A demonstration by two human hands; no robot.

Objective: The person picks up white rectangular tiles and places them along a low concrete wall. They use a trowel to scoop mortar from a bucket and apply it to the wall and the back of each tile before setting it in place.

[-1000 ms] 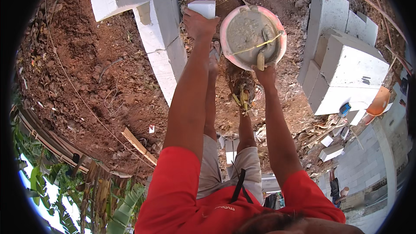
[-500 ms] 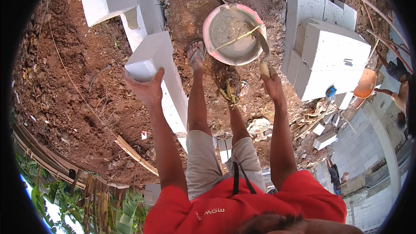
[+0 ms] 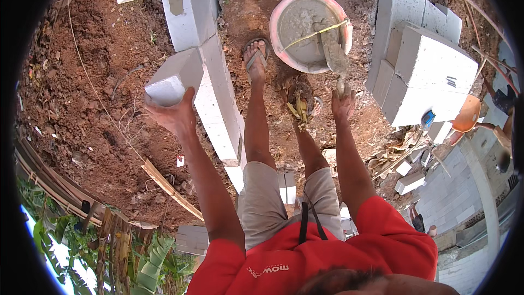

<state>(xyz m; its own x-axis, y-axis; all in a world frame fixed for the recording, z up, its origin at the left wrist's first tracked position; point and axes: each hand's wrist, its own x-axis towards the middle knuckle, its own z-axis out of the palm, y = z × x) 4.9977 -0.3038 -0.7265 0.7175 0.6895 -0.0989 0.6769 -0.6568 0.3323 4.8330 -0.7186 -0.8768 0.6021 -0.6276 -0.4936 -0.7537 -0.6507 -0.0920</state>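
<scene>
My left hand (image 3: pixel 173 116) grips the near end of a light grey concrete block (image 3: pixel 177 74), thumb on one side. The block is tilted beside a low wall of pale blocks (image 3: pixel 214 90); whether it touches the wall, I cannot tell. My right hand (image 3: pixel 343 105) is closed around the handle of a trowel (image 3: pixel 334 54), its blade coated with wet mortar and reaching over the near right rim of a round pinkish basin (image 3: pixel 276 37). Grey mortar (image 3: pixel 303 13) fills much of the basin, and a thin yellowish stalk (image 3: pixel 311 35) lies across it.
Pale blocks (image 3: pixel 426 76) are stacked at the right, with a blue object (image 3: pixel 428 117) near their lower edge. An orange bowl (image 3: pixel 467 113) and another person (image 3: pixel 505 114) are beyond. Reddish broken soil (image 3: pixel 103 87) spreads left. A plant stump (image 3: pixel 300 98) is by my right foot.
The trowel blade has swung inward over the mortar and now carries a coat of it. My left hand has shifted slightly left with the block. The view has moved a little.
</scene>
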